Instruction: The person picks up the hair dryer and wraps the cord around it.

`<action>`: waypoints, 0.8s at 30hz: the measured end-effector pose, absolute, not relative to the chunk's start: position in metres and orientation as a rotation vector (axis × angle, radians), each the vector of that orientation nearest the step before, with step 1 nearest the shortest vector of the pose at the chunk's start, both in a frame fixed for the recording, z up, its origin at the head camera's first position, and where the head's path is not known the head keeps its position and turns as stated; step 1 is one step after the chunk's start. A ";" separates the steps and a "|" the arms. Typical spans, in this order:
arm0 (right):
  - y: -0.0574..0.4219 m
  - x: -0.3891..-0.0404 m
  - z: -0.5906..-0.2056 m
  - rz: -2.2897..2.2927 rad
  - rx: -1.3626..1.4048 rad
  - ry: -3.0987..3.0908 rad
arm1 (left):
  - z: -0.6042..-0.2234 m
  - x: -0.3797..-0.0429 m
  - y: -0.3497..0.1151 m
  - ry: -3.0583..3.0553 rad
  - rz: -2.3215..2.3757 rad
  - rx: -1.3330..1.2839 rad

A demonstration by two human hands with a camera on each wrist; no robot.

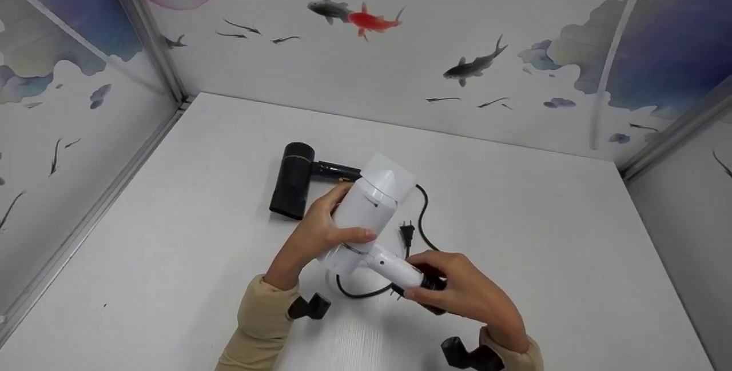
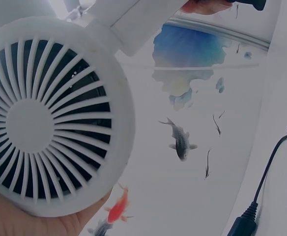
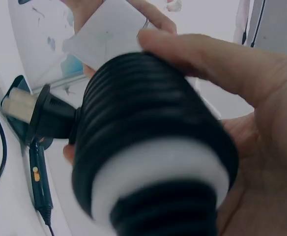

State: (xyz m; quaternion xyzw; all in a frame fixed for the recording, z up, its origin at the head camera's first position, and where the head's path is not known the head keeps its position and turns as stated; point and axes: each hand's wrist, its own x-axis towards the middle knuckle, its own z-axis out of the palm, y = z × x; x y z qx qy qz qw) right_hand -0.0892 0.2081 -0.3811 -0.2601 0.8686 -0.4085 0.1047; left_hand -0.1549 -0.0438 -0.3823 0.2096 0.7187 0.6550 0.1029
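Note:
Both hands hold a white hair dryer (image 1: 372, 205) above the table. My left hand (image 1: 317, 228) grips its barrel, thumb across the near side. In the left wrist view, the round slatted intake grille (image 2: 30, 125) faces the camera. My right hand (image 1: 466, 285) grips the end of the handle (image 1: 397, 268), where a black cord (image 3: 143, 98) is wound in tight coils. A plug (image 3: 50, 115) juts out sideways from those coils in the right wrist view. Beyond the left hand, a black hair dryer (image 1: 293, 179) lies on the table, its handle partly hidden behind the white one.
A loose black cord (image 1: 423, 211) curves over the white table (image 1: 572, 256), with a two-pin plug (image 1: 407, 231) beside it. Printed panels (image 1: 274, 68) with fish wall in the back and sides. Black camera mounts (image 1: 317, 306) stick out from both wrists.

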 end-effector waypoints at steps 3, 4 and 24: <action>0.202 -0.090 -0.381 -1.208 -0.698 2.562 | -0.383 -0.156 -0.045 2.133 1.929 0.596; 0.200 -0.089 -0.382 -1.211 -0.675 2.568 | -0.383 -0.156 -0.045 2.134 1.929 0.588; 0.222 -0.099 -0.378 -1.499 -0.095 2.715 | -0.378 -0.155 -0.048 1.959 2.220 0.561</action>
